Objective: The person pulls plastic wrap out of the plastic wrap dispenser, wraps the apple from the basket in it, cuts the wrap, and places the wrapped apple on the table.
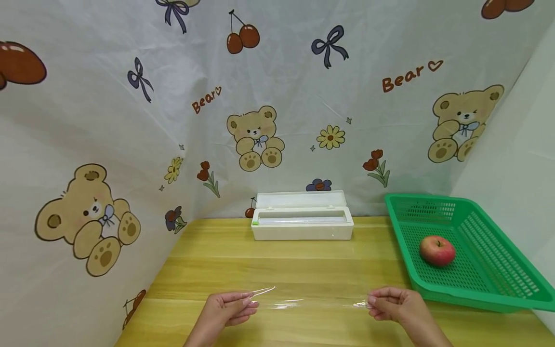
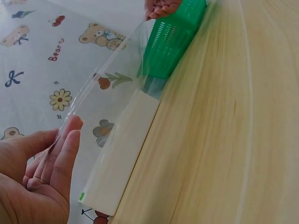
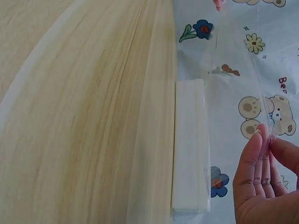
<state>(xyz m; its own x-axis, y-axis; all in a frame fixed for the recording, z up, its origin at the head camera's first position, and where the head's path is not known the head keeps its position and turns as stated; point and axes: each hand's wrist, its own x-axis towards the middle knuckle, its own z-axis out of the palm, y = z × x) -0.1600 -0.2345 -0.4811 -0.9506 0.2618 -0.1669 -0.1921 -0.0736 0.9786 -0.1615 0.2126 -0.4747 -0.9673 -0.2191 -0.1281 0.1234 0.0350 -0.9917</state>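
Note:
A sheet of clear plastic wrap (image 2: 110,81) stretches between my two hands above the wooden table. My left hand (image 1: 230,308) pinches one edge of it between thumb and fingers. At the other end, my right hand (image 1: 395,306) pinches the sheet the same way. The film is so transparent that its full outline is hard to make out; only bright glints show near each hand in the head view. Beyond the hands stands a white plastic wrap box (image 1: 302,233), its lid (image 1: 301,199) raised and a roll (image 1: 303,220) lying inside.
On the right of the table (image 1: 208,274) sits a green basket (image 1: 401,246) holding a red apple (image 1: 438,251). A bear-printed cloth (image 1: 295,96) hangs behind and to the left. A plain white wall surface (image 1: 511,159) borders the right side.

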